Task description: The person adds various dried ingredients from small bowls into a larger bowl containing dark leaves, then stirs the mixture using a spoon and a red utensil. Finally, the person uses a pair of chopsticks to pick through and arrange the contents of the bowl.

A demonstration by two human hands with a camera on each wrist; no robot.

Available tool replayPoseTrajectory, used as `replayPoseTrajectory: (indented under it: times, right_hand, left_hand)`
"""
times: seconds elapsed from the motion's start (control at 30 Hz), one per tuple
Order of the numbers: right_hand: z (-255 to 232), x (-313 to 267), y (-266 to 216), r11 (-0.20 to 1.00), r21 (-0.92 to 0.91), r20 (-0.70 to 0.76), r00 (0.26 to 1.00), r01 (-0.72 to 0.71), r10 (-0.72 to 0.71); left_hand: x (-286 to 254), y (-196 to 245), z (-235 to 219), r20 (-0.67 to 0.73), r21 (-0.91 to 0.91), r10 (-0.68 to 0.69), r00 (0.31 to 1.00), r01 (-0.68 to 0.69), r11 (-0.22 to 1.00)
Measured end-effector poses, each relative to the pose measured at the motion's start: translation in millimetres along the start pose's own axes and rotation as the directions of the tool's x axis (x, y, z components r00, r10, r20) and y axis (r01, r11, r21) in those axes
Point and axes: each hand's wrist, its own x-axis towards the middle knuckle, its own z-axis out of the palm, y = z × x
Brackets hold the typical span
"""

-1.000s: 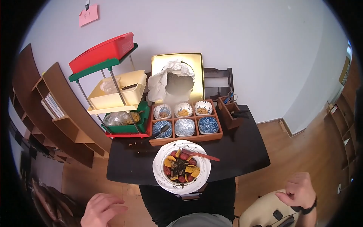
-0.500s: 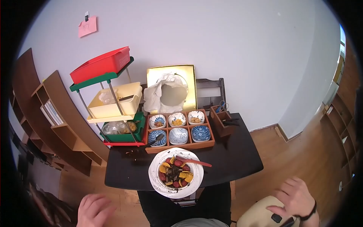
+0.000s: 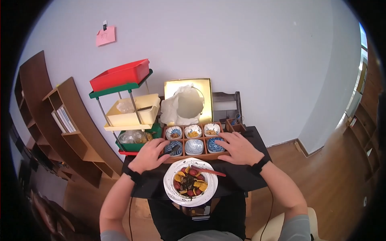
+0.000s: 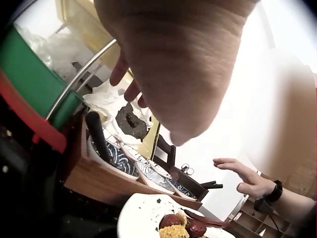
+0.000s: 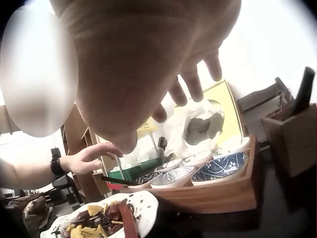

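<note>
Both hands reach forward above the front of a six-compartment wooden tray. My left hand hovers by its left front corner, near the dark blue bowl, where a black-handled utensil lies. On the other side, my right hand spreads its fingers over the right front corner, beside another blue bowl. Neither hand holds anything; fingers are extended. Between the forearms sits a white plate of red dates, yellow pieces and dark leaves, with a reddish-brown stick-like utensil across its rim.
Left of the tray stands a tiered rack with a red bin, a cream bin and a green bin. Behind the tray, a gold box holds crumpled white paper. A wooden holder with scissors stands at the right.
Both hands have come up from beside the lap, moving forward and inward to the tray's front corners. The plate and tray stay in place on the table while the head view shifts slightly.
</note>
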Motion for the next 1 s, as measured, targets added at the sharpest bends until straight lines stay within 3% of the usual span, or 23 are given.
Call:
replayPoseTrajectory:
  times: [0.13,0.27,0.4,0.53,0.63,0.73,0.8,0.9,1.0]
  right_hand:
    - [36,2,5,0.995,0.093,-0.046,0.998,-0.038,0.043]
    - [53,7,3,0.986,0.160,-0.071,0.995,-0.056,0.068]
    - [61,15,-9,0.978,0.210,-0.124,0.991,-0.022,0.049]
    - [57,23,-24,0.975,0.223,-0.138,0.990,0.008,0.023]
    - [60,30,-32,0.970,0.244,-0.100,0.995,0.005,0.020]
    - [59,39,-46,0.967,0.255,-0.102,0.995,0.011,0.015]
    - [58,47,-57,0.972,0.231,-0.145,0.989,0.031,0.003]
    - [60,64,-80,0.985,0.153,-0.286,0.958,0.081,-0.034]
    - [57,76,-102,0.995,0.073,-0.279,0.959,0.067,-0.045]
  left_hand:
    - [-27,-16,21,0.036,0.107,-0.185,0.982,0.181,0.978]
    - [-45,-33,43,0.075,0.188,-0.246,0.966,0.229,0.955]
    - [-43,-38,52,0.083,0.144,-0.271,0.959,0.258,0.955]
    - [-42,-32,54,0.077,0.069,-0.380,0.922,0.376,0.924]
    - [-44,-32,61,0.063,0.051,-0.341,0.938,0.338,0.940]
    - [-40,-20,58,-0.049,0.047,-0.353,0.934,0.355,0.934]
    - [-32,2,43,-0.103,0.048,-0.370,0.923,0.376,0.925]
    - [-14,48,18,-0.176,-0.003,-0.277,0.945,0.281,0.960]
    - [3,85,-2,-0.118,-0.059,-0.196,0.973,0.190,0.980]
